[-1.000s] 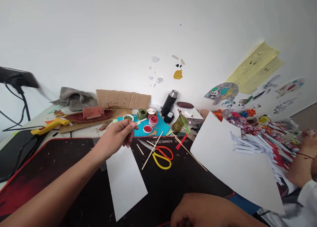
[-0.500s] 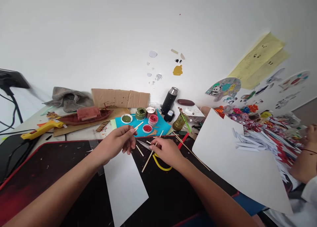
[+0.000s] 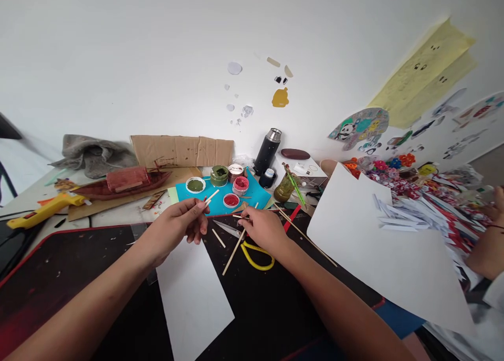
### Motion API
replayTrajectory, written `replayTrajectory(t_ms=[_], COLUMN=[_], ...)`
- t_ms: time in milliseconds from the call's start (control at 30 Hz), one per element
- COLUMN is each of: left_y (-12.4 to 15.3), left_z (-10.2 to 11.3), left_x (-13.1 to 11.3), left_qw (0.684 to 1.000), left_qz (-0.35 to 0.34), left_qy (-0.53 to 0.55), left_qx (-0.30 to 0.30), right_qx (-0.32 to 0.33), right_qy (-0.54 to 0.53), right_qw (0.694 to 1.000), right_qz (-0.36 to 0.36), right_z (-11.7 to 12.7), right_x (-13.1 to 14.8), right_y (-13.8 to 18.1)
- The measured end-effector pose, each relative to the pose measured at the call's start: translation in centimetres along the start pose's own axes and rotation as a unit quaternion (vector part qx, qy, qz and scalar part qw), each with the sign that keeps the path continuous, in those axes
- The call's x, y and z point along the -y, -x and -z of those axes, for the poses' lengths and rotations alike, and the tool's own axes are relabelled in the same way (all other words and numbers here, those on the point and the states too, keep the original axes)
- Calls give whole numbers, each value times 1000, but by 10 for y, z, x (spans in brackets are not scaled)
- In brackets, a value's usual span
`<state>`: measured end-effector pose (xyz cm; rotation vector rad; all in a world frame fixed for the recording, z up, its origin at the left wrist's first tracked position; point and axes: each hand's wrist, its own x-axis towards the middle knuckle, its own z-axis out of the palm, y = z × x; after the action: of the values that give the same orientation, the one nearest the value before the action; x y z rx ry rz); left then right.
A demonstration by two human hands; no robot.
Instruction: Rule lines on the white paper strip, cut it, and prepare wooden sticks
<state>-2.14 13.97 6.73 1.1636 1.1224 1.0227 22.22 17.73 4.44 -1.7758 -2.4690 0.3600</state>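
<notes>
My left hand (image 3: pixel 179 225) is closed in a pinch on a short wooden stick (image 3: pixel 211 197), held above the dark mat (image 3: pixel 71 266). My right hand (image 3: pixel 263 227) rests on the mat over the red-and-yellow scissors (image 3: pixel 254 248), fingers curled on a small stick (image 3: pixel 239 217). A longer stick (image 3: pixel 232 252) and a short one (image 3: pixel 218 238) lie between my hands. A white paper strip (image 3: pixel 192 298) lies below my left hand.
Paint pots (image 3: pixel 230 180) sit on a teal sheet (image 3: pixel 255 193). Behind stand a black flask (image 3: pixel 268 151), cardboard (image 3: pixel 181 150) and a model boat (image 3: pixel 122 182). A yellow glue gun (image 3: pixel 43 211) lies left. A large white sheet (image 3: pixel 378 256) and another person's hand (image 3: pixel 492 240) are right.
My right hand came up from the near edge onto the scissors and closed on a small stick. My left hand drifted slightly left and down with its stick.
</notes>
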Motion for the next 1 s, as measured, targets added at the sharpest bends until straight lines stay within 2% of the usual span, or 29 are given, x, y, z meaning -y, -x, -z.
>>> replayTrajectory(t_ms=[333, 467, 533, 567, 600, 667, 700, 800, 867, 1000], left_y=[-1, 0, 0, 0, 1, 1, 2, 4, 6, 6], left_z=[-3, -4, -5, -6, -7, -10, -12, -18, -21, -26], left_x=[3, 3, 5, 6, 7, 8, 9, 9, 9, 12], left_qw=[996, 994, 993, 992, 992, 992, 992, 992, 992, 993], left_qz=[49, 56, 58, 59, 60, 63, 64, 67, 67, 64], left_qy=[79, 99, 105, 107, 109, 110, 109, 105, 100, 88], left_qx=[-4, -3, -2, -1, 2, 7, 11, 24, 35, 46], right_qx=[-10, -29, -34, -30, -23, 1, 12, 32, 22, -3], right_qy=[-14, -74, -185, -274, -373, -546, -596, -686, -730, -776], right_qw=[1000, 997, 982, 961, 927, 838, 803, 727, 683, 630], right_qz=[17, 23, 22, 19, 14, 7, 8, 0, -18, -35], right_z=[-9, -14, -15, -15, -15, -13, -12, -12, -14, -20], right_x=[6, 6, 9, 11, 14, 22, 27, 41, 49, 59], right_y=[-13, -13, -11, -10, -8, -4, -3, -1, -2, -3])
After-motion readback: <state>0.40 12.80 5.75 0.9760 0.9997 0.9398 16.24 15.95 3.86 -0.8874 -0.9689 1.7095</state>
